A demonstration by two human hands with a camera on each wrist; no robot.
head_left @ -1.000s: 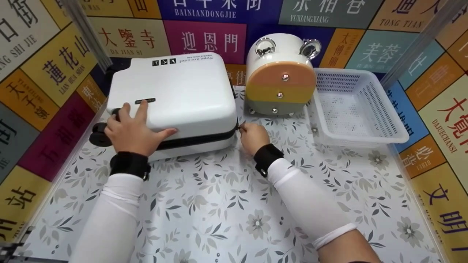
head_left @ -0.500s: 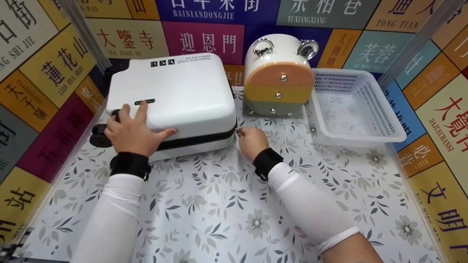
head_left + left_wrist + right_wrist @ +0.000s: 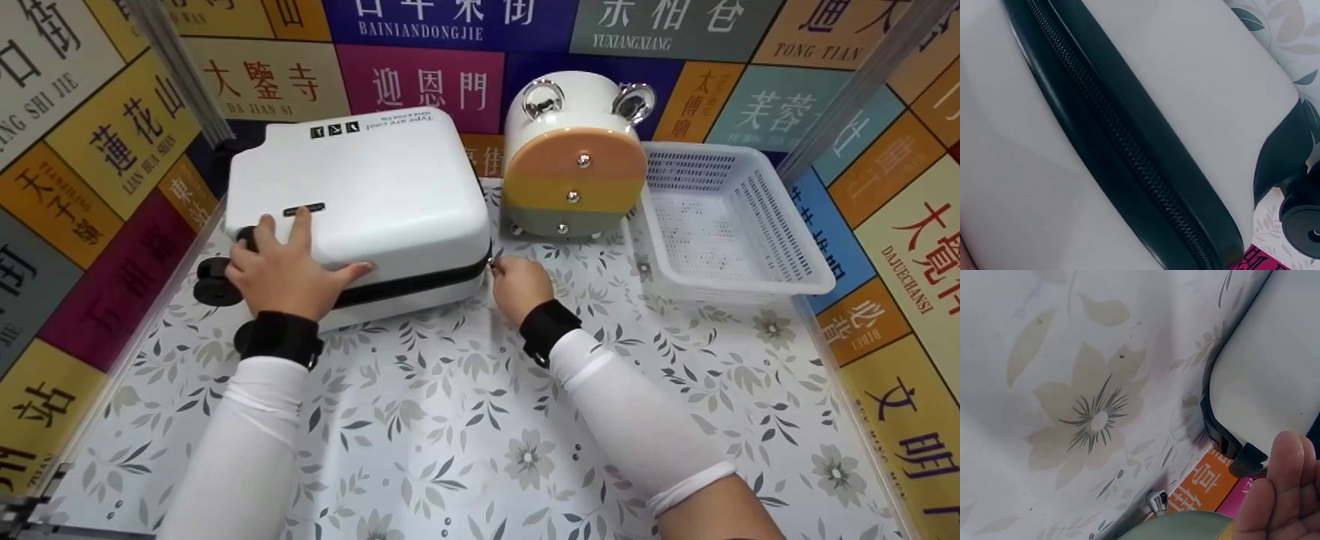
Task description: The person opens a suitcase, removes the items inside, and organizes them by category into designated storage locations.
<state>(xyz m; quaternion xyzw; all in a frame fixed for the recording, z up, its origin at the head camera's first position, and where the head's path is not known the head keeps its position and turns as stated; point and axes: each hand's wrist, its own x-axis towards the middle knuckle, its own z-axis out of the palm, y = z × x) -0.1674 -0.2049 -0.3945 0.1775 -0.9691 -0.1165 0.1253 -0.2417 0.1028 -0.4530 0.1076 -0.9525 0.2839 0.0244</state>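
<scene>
A white hard-shell suitcase (image 3: 382, 180) lies flat on its side, a black zipper band (image 3: 420, 286) running along its near side. My left hand (image 3: 289, 274) rests on the lid's near left corner with fingers spread, close to a black wheel (image 3: 217, 283). In the left wrist view, the zipper teeth (image 3: 1129, 149) are meshed along the visible stretch. At the suitcase's near right corner, my right hand (image 3: 523, 289) pinches a small zipper pull (image 3: 491, 262), mostly hidden by the fingers. In the right wrist view, curled fingers (image 3: 1286, 478) show beside the white shell.
A small white drawer cabinet (image 3: 574, 180) with round chrome ears stands right of the suitcase. Beside it sits a white perforated plastic basket (image 3: 742, 286). A leaf-patterned cloth (image 3: 450, 420) covers the table, and printed panels (image 3: 420, 82) wall in the back and sides.
The suitcase has shifted slightly to the right at its wheel end, and my left hand has moved with it. My right hand stays at the corner with the same pinch.
</scene>
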